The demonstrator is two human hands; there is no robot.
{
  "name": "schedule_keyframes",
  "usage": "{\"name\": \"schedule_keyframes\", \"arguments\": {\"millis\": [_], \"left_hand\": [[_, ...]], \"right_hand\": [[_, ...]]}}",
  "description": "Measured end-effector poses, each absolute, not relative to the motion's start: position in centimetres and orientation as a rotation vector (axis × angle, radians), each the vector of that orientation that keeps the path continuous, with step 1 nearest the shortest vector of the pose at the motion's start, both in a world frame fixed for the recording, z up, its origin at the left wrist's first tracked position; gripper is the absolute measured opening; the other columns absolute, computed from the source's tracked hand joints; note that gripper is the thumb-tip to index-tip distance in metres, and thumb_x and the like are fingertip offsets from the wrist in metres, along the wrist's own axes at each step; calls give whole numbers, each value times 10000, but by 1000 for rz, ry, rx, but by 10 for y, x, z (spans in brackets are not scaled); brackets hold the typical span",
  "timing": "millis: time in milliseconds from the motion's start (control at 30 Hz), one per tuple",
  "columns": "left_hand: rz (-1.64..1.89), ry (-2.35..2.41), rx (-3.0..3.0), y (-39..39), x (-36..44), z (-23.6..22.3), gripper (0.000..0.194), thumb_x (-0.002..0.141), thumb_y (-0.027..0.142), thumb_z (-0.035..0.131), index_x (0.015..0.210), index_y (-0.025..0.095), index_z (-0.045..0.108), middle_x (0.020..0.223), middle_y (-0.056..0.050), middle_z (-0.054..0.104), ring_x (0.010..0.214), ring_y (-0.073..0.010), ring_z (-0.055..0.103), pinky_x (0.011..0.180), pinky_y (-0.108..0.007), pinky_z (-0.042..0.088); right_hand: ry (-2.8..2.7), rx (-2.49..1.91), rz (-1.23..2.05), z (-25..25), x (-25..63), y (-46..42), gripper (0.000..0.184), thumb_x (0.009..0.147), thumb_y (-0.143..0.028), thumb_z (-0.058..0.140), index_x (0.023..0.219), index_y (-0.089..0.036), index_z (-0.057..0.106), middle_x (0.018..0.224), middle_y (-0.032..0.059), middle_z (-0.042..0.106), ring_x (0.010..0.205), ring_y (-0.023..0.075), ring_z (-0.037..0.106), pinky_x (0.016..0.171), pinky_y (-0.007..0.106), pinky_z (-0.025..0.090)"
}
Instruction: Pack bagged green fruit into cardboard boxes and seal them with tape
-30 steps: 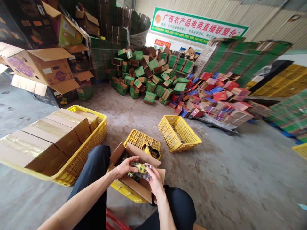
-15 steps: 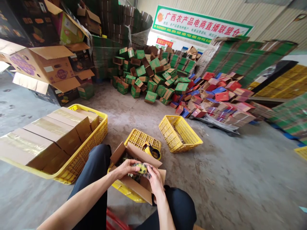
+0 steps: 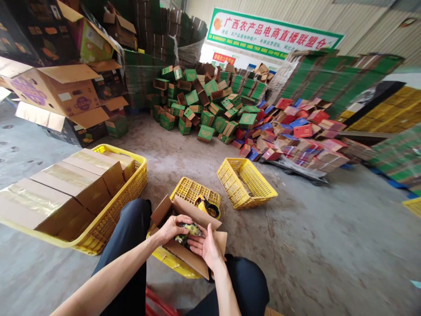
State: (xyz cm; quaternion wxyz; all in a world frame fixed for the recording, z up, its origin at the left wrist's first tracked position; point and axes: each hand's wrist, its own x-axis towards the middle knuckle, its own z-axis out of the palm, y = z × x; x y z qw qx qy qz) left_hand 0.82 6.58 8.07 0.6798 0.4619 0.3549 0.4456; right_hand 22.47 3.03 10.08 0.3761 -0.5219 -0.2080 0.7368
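Observation:
My left hand [image 3: 173, 229] grips a small yellow-green fruit-like item in clear, dark-spotted wrap [image 3: 193, 228], thumb on one side and fingers on the other. Beside its far end is my right hand [image 3: 206, 246], palm up with the fingers stretched out; whether it touches the wrap I cannot tell. Both hands are over an open cardboard box [image 3: 194, 212] with its flaps spread. Inside the box lie similar dark-spotted wrapped items [image 3: 181, 239], partly hidden by my hands. The box rests on a yellow plastic crate [image 3: 174, 262] between my knees.
Just beyond the box, a tape dispenser [image 3: 208, 206] sits on another yellow crate [image 3: 184, 188]. A third yellow crate [image 3: 246, 199] stands on the floor to the right. At left, a large yellow basket [image 3: 136, 175] holds several taped cartons [image 3: 74, 177]. Green boxes [image 3: 206, 133] lie heaped farther back.
My right hand has let go of the wrapped item and opened, palm up, fingers extended. My left hand keeps its hold, and the wrap's loose end is no longer pinched.

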Motion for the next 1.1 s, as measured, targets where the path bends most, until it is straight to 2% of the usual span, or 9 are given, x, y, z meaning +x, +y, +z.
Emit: {"name": "schedule_keyframes", "arguments": {"millis": [100,233,300,400,500,600,733,833,1100], "left_hand": [[937,699,1065,65,9,75,529,655,279,954,1163,205,825,1321,-108,710,1184,-316,664,1041,-400,487],[921,632,921,62,12,68,1031,591,175,969,1531,303,565,1427,-92,655,1299,-319,603,1089,-408,461],[934,696,857,61,13,66,1116,582,197,990,1577,314,497,1514,-117,589,1385,-333,542,1097,-407,459],[898,801,753,62,13,67,907,688,410,966,1494,235,589,1492,-171,597,1343,-341,582,1040,-412,499],[851,827,745,63,12,70,669,727,538,923,1238,146,740,1249,-163,727,1127,-293,695,969,-385,525],[870,845,769,63,11,74,557,689,528,947,1049,135,782,1043,-115,768,977,-244,718,900,-344,534],[914,867,763,63,11,77,531,648,502,969,999,145,793,985,-90,771,889,-218,717,858,-336,544],[932,892,752,64,11,78,539,623,508,977,971,139,796,961,-92,774,856,-214,717,847,-336,551],[939,869,735,64,12,76,534,622,517,981,932,137,769,972,-87,768,863,-198,706,842,-312,554]], "right_hand": [[-637,-1295,1826,106,222,27,667,730,-673,864,1226,-258,700,1107,89,804,925,254,790,822,375,622],[-745,-1272,1682,110,223,26,532,691,-456,947,1143,-266,741,1193,57,770,1017,239,754,864,365,619],[-760,-1262,1633,111,224,27,531,692,-408,944,1166,-283,742,1233,47,754,1077,243,730,884,371,613],[-762,-1229,1622,109,226,29,526,681,-369,946,1161,-289,747,1238,41,756,1114,241,713,908,358,591],[-765,-1203,1617,109,226,29,500,670,-348,946,1128,-273,760,1220,48,771,1119,250,715,922,357,576],[-756,-1192,1622,112,225,29,548,677,-338,937,1191,-272,757,1254,64,770,1167,285,711,951,396,577],[-690,-1128,1637,116,222,29,774,701,-311,922,1418,-366,637,1430,41,694,1292,302,663,1005,441,575],[-667,-1122,1638,115,222,30,806,720,-339,914,1459,-378,597,1418,43,704,1278,294,677,983,430,585],[-689,-1232,1548,104,224,35,499,669,-511,942,1065,-242,799,1134,70,814,1028,280,749,823,380,614]]}}
